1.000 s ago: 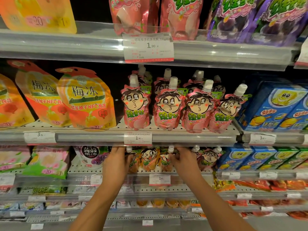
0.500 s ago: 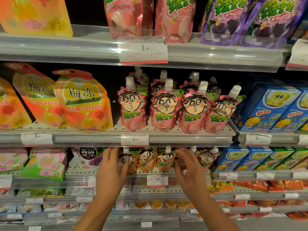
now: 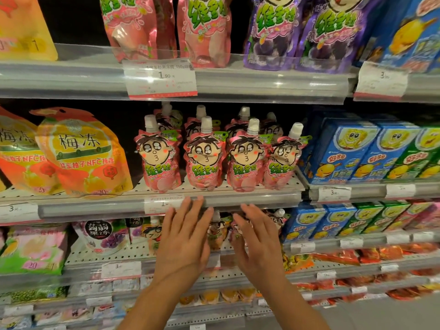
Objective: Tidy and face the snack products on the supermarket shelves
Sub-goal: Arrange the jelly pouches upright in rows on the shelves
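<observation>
Bare skin fills the lower middle of the view: the left hand (image 3: 184,239) and the right hand (image 3: 258,241) are both raised in front of the shelves with fingers straight and slightly spread, released and grasping nothing. The left fingertips (image 3: 190,201) overlap the grey front rail of the middle shelf (image 3: 250,198) and the lower corner of its price tag (image 3: 163,204); whether they touch it cannot be told. The right hand sits a little lower, its fingertips just under that rail.

Directly behind and between the hands, on the shelf below, stand small spouted pouches (image 3: 216,231) with cartoon faces, mostly hidden by the palms; one white cap (image 3: 279,212) shows to the right of the right hand. Neither hand can be seen to touch them.

Just above the hands, on the middle shelf, a front row of four pink spouted pouches (image 3: 206,160) stands upright and facing forward, with more behind; the rightmost one (image 3: 283,160) leans to the right.

To the left of these lie large orange bags (image 3: 81,153), and below them a dark-labelled grape jelly bag (image 3: 102,236) and a green and pink pack (image 3: 33,251). To the right, blue and green boxes (image 3: 357,153) fill two levels. On the top shelf hang big pink pouches (image 3: 204,29) and purple pouches (image 3: 307,34) above a larger price tag (image 3: 162,77).
</observation>
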The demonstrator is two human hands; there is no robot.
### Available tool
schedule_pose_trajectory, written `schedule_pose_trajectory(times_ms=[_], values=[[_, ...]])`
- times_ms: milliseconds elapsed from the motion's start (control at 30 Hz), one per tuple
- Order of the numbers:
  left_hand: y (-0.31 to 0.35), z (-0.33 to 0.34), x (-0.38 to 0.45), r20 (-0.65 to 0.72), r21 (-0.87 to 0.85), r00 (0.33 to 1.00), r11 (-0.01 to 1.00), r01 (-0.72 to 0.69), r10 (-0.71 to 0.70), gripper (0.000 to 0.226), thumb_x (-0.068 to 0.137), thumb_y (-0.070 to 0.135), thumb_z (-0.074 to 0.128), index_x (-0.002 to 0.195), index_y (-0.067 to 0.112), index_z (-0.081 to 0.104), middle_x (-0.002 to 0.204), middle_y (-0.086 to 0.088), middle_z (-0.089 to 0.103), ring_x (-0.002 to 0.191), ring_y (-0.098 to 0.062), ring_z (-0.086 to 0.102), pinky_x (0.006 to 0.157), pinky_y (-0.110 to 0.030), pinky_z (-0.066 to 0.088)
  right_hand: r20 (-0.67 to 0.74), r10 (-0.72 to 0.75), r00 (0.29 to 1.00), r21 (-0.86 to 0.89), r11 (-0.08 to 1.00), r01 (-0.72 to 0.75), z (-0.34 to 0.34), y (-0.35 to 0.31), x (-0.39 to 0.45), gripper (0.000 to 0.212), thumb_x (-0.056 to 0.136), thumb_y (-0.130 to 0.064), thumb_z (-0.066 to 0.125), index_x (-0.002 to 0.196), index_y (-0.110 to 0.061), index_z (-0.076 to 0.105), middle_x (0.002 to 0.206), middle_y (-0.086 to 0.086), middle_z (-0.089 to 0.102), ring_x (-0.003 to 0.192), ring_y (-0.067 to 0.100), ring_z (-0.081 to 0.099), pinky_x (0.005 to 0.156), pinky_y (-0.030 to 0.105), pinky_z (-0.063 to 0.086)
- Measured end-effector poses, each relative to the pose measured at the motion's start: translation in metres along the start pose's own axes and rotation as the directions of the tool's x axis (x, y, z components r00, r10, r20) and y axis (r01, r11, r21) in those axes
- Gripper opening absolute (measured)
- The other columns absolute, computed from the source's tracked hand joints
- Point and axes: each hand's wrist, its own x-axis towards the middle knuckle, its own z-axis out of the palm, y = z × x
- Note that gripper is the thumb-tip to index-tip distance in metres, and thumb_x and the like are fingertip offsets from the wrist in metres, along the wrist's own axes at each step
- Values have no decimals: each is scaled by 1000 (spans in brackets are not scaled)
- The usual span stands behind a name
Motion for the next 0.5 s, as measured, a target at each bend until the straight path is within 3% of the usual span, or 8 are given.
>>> schedule_pose_trajectory(times_ms=[100,233,300,400,500], values=[[11,8,3,115,85,992,996,38,-48,91,75,25,79,156,12,39,168,-10,22,156,-36,16,119,-65,21,-13,27,1000,-16,1000,-27,-2,10,-11,41,93,-4,56,132,-4,64,145,12,55,139,31,47,109,49,44],[12,7,3,130,104,990,993,47,-60,98,75,25,79,159,14,31,170,-8,17,157,-34,12,122,-63,17,-10,49,999,-45,998,-49,-1,22,-17,40,92,-2,55,131,-4,65,143,11,56,132,30,52,108,39,47],[13,7,3,117,101,991,993,56,-68,99,74,23,79,160,15,30,170,-7,16,157,-33,11,123,-61,15,-52,46,998,-46,998,-48,2,26,-18,37,88,0,61,123,-4,70,130,12,63,117,30,59,96,38,53],[18,8,4,100,96,991,992,77,-87,98,73,24,80,159,15,32,169,-8,19,157,-33,13,122,-62,16,-60,53,997,-57,997,-57,6,32,-20,36,83,0,65,118,-7,73,110,9,66,90,23,63,60,33,56],[20,8,4,94,92,990,991,95,-104,98,75,24,79,159,15,31,169,-8,19,157,-33,12,121,-64,17,75,165,984,-97,983,-157,6,37,-16,52,85,-10,66,137,-14,62,130,8,61,83,20,67,50,25,50]])
